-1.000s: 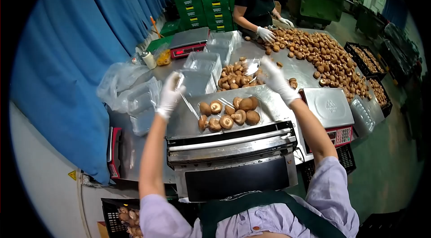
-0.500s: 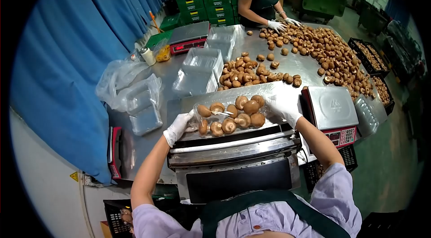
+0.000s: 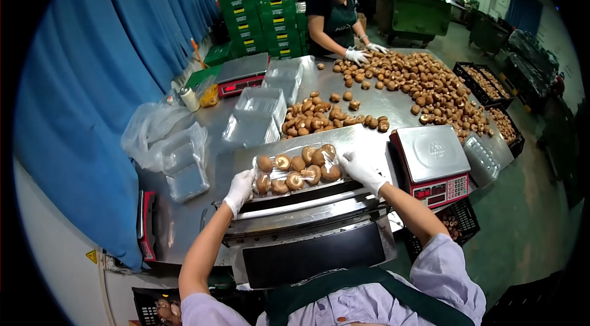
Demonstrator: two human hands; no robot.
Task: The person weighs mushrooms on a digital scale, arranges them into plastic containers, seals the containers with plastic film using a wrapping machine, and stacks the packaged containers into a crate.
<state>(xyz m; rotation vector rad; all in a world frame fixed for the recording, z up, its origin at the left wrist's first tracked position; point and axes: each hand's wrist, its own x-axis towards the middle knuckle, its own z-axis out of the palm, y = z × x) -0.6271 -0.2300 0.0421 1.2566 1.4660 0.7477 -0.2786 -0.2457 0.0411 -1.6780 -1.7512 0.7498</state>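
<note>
While wrapping is apparently being done, the filmed mushroom pack (image 3: 298,164), twelve o'clock of the machine (image 3: 313,253), is flanked by the left hand (image 3: 240,189) at nine and the right hand (image 3: 364,171) at three, grips indiscernible; even tucking seems called for.

Looks forward and down from the wearer's head, wide-angle, with dark curved borders; takes in the apron (image 3: 362,275) nearest at the bottom edge, left hand (image 3: 240,190) and right hand (image 3: 364,172) mid-frame, table (image 3: 399,104) beyond, co-worker (image 3: 337,26) farther off near the top.
</note>
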